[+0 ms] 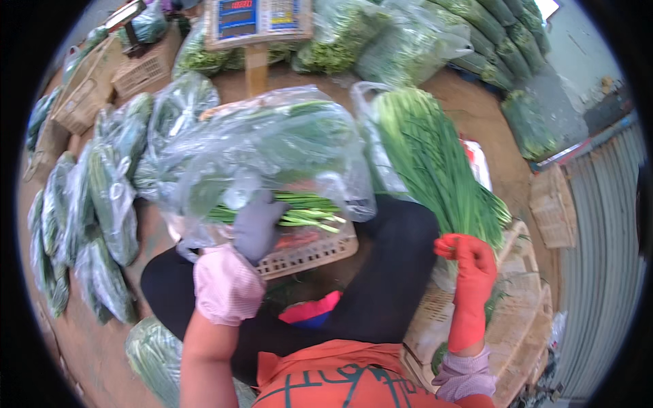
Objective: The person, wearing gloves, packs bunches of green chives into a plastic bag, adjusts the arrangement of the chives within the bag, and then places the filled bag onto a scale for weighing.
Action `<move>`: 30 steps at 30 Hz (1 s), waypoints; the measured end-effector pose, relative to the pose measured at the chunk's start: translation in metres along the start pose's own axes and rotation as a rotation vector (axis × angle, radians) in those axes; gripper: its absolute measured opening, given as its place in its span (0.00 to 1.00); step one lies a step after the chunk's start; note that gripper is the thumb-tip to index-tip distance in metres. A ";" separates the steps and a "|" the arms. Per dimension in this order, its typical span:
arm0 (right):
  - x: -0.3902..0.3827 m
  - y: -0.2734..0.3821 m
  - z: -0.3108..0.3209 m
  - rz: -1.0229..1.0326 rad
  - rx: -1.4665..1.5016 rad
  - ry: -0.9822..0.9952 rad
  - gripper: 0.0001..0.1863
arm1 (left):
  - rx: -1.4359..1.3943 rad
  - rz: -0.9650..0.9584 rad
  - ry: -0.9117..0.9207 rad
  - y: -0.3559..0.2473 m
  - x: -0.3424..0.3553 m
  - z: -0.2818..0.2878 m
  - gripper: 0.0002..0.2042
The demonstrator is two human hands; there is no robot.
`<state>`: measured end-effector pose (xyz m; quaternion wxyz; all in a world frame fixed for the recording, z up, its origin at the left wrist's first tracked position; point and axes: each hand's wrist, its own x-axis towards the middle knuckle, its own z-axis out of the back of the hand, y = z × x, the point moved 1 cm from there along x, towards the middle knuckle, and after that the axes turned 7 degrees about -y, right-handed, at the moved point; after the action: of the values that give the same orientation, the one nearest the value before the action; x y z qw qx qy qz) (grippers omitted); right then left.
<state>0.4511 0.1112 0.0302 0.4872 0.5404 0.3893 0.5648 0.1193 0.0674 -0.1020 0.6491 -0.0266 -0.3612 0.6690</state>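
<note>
My left hand (257, 228), in a grey glove, is closed over a bunch of green chives (309, 211) at the mouth of a large clear plastic bag (272, 139). Pale cut ends stick out to the right of the glove, and more greens fill the bag. Under the bag sits a beige plastic crate (314, 257). My right hand (469, 258), in an orange-red rubber glove, is raised beside the lower end of a big heap of loose chives (428, 156). Its fingers are curled together; anything between them is too small to make out.
Bagged bundles of greens (112, 197) lie on the floor at left. A scale display (258, 20) on a post stands ahead, with bagged vegetables (415, 47) behind. Beige crates (520, 299) stand close on my right. Corrugated metal (598, 251) edges the far right.
</note>
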 end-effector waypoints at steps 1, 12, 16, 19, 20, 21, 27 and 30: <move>0.000 0.000 0.035 0.035 -0.114 -0.154 0.07 | 0.028 0.015 -0.019 0.004 -0.002 -0.004 0.13; -0.104 -0.151 0.260 -1.148 -0.829 -0.479 0.50 | 0.015 -0.029 -0.073 -0.002 0.004 -0.009 0.15; -0.101 -0.101 0.181 -0.684 -0.248 -0.096 0.46 | 0.076 0.026 -0.039 0.006 0.000 -0.009 0.16; -0.086 -0.073 0.206 -0.667 -0.257 -0.118 0.42 | 0.067 0.023 -0.050 -0.004 0.008 -0.001 0.16; -0.087 -0.063 0.206 -0.794 0.102 -0.300 0.39 | 0.024 0.033 -0.042 -0.001 0.009 -0.002 0.16; -0.086 -0.056 0.199 -0.800 0.099 -0.313 0.39 | 0.013 0.041 -0.054 0.003 0.007 -0.003 0.16; -0.032 0.002 0.074 -0.669 0.322 -0.028 0.25 | -0.086 0.041 -0.112 0.008 0.007 0.008 0.21; -0.025 0.007 -0.004 -0.779 0.365 0.368 0.18 | -0.117 0.054 -0.073 0.002 0.008 0.011 0.17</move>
<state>0.4448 0.0856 0.0310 0.4826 0.3219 0.7362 0.3486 0.1113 0.0700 -0.0916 0.6144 -0.0500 -0.4222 0.6646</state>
